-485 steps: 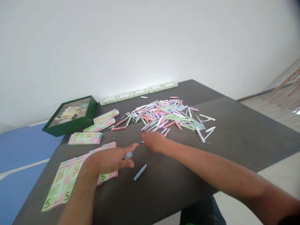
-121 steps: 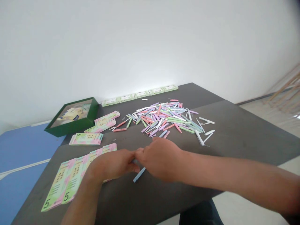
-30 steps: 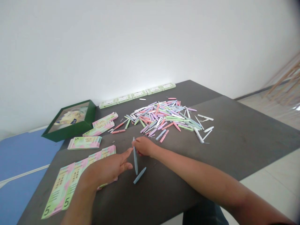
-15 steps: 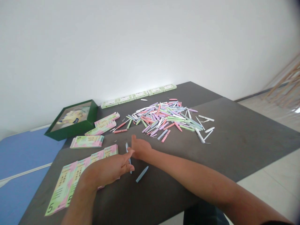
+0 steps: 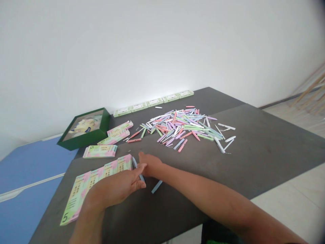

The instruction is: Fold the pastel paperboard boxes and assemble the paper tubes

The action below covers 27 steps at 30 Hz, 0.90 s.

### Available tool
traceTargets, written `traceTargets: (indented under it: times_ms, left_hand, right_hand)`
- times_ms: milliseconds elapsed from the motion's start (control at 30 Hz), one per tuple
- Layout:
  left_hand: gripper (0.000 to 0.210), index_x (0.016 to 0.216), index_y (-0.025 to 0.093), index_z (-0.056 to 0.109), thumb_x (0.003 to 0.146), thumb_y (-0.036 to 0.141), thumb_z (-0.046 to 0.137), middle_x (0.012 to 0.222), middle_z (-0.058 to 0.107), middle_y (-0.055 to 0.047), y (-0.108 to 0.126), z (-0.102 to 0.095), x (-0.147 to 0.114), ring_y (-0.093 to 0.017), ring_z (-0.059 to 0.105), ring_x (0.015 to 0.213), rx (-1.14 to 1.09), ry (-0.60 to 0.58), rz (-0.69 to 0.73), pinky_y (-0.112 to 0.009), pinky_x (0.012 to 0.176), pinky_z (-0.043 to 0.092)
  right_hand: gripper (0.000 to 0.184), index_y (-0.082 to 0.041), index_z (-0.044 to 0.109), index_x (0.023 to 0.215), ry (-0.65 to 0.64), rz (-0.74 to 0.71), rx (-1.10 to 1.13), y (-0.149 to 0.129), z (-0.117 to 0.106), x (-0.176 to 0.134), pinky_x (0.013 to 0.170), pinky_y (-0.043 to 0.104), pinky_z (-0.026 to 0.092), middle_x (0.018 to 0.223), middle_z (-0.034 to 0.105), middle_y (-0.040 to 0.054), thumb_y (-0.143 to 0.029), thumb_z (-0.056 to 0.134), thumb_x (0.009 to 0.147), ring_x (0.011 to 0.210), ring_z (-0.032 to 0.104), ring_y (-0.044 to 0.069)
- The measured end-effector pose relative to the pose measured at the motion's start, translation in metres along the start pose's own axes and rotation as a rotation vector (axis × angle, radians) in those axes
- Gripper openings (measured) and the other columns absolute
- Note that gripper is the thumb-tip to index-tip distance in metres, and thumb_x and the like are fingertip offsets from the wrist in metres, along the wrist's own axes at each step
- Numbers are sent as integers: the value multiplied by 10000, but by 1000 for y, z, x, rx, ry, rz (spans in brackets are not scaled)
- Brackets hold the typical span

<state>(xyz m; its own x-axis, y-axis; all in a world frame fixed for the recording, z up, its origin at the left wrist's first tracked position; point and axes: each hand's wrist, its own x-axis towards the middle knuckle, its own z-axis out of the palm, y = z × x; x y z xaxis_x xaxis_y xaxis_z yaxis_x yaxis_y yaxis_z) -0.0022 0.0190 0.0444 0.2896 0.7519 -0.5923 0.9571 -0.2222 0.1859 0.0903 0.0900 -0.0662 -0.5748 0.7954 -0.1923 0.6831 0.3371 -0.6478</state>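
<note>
A slim grey-blue pen [image 5: 134,162] slants between my two hands, beside the end of a row of pink-and-green pen boxes [image 5: 124,163]. Over its lower part, the thumb and forefinger of my left hand [image 5: 124,186] close around it. My right hand [image 5: 151,165] is just right of this pen, thumb stretched forward; its other fingers are mostly hidden, so I cannot tell whether they touch it. A second light-blue pen [image 5: 156,186] lies on the dark table, below my right wrist and partly covered by it.
A big loose heap of pastel pens [image 5: 177,127] spreads across the table [image 5: 254,142]. More pink-and-green boxes [image 5: 100,151] lie at the left, near a green tray [image 5: 83,139] holding packets. Several pale green boxes [image 5: 139,106] line the wall.
The upper end of the grey-blue pen has come up against the box row. My right hand has shifted closer to it and now covers part of the second pen. The view has shifted slightly.
</note>
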Motion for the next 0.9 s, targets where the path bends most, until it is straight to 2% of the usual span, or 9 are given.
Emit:
traceTargets:
  times_ms: [67,133,167,233,333,433,667,800,900]
  left_hand:
    - [634,1422,114,240,886,448,294,781,645,-43,0,0,-1,-214,608,713,-4,-12,-2,-268,640,421]
    - [647,1433,102,213,892,447,298,811,647,-50,-1,1,-2,-208,608,726,-20,-3,11,-266,655,419]
    - [648,1435,106,214,894,451,304,843,651,-58,-3,2,-2,-210,609,751,-31,3,21,-269,673,420]
    - [631,1435,122,225,897,442,309,897,660,-71,-7,6,-1,-216,608,806,-47,9,29,-279,709,419]
    - [604,1436,136,227,898,395,320,956,664,-80,-10,11,1,-220,603,861,-64,1,46,-288,750,417]
    - [593,1436,147,231,899,378,334,979,661,-79,-8,14,4,-214,601,869,-67,6,64,-282,757,417]
    - [561,1429,213,250,897,367,338,910,673,-42,1,17,-4,-203,606,794,-42,-18,31,-276,685,421]
    - [547,1421,228,274,893,358,337,918,668,-39,4,18,-14,-210,612,780,-57,-18,-5,-291,662,415]
    - [536,1414,214,290,901,365,320,867,669,-36,6,19,-21,-207,611,715,-46,-29,-25,-284,605,398]
  right_hand:
    - [387,-94,430,1174,29,-40,-57,12,-12,-11,714,395,478,1012,636,208,-246,481,822,934,621,307]
    - [363,-133,433,1188,49,-90,-96,26,-23,-27,759,400,457,1065,616,183,-259,449,848,976,598,289]
    - [341,-178,460,1168,44,-150,-119,32,-28,-36,780,383,447,1086,609,140,-272,472,841,981,590,265]
    - [298,-213,511,1115,20,-390,-273,42,-32,-56,779,372,430,1071,594,98,-310,498,834,970,569,243]
    - [297,-215,551,1056,2,-609,-448,49,-24,-80,783,396,401,1065,572,88,-382,550,810,993,515,252]
    - [193,-187,563,957,39,-643,-530,52,-9,-89,750,383,399,991,581,82,-333,485,858,939,512,235]
    - [275,-140,498,1065,81,-593,-514,45,0,-57,655,336,462,971,576,109,-255,482,815,859,579,219]
    - [316,-202,455,1144,-7,-683,-504,31,0,-28,601,339,487,1010,577,96,-327,417,856,795,626,226]
    - [328,-220,428,1181,-79,-686,-499,25,3,-19,567,329,496,1025,584,91,-329,382,875,779,644,233]
